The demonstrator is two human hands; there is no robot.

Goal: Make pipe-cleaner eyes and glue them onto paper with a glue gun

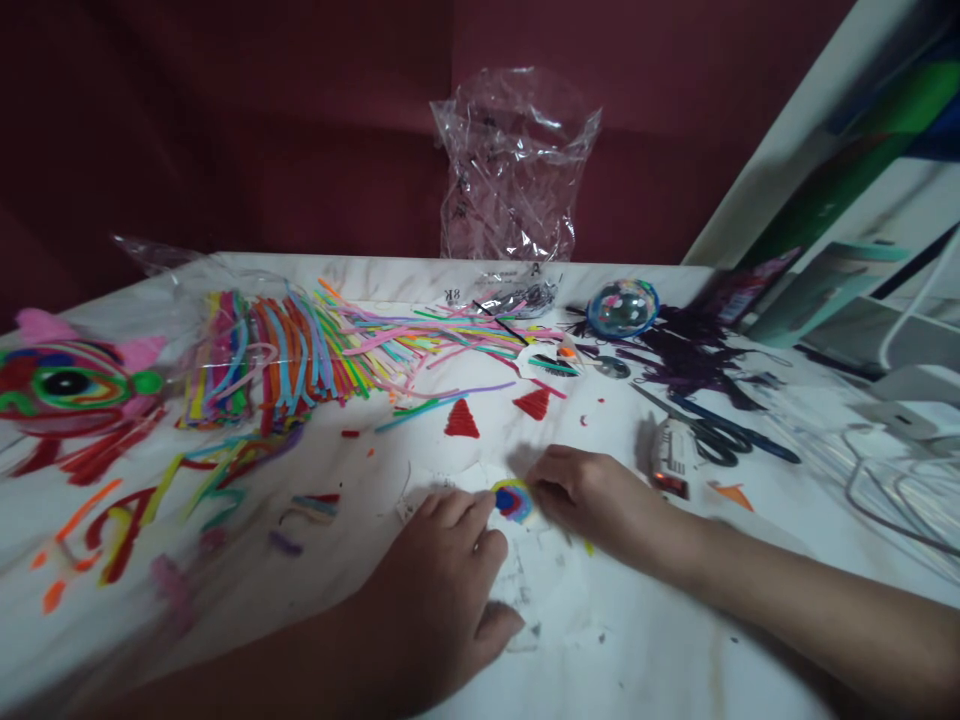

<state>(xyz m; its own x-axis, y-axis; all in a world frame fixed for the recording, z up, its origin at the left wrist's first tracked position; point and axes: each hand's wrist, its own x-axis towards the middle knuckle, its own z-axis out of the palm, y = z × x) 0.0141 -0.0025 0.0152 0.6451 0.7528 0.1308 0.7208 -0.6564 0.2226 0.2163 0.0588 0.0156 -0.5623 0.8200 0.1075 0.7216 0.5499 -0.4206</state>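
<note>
A small round piece of coiled pipe cleaners (513,501), blue, red and yellow, lies on a white printed sheet (544,580) between my hands. My left hand (450,570) rests palm down, its index fingertip against the coil's left edge and its thumb stretched apart. At the coil's right edge, the fingers of my right hand (589,495) are drawn together in a pinch. Whatever they hold is hidden from view. Two red pipe-cleaner shapes, a left one (461,419) and a right one (532,403), lie just beyond.
Bundled pipe cleaners (277,355) spread across the back. A colourful fish-like figure (67,385) stands at left, near loose scraps (127,520). On the right are scissors (724,440), a small white bottle-like item (673,455), dark purple strands (690,350) and a clear dome (622,308).
</note>
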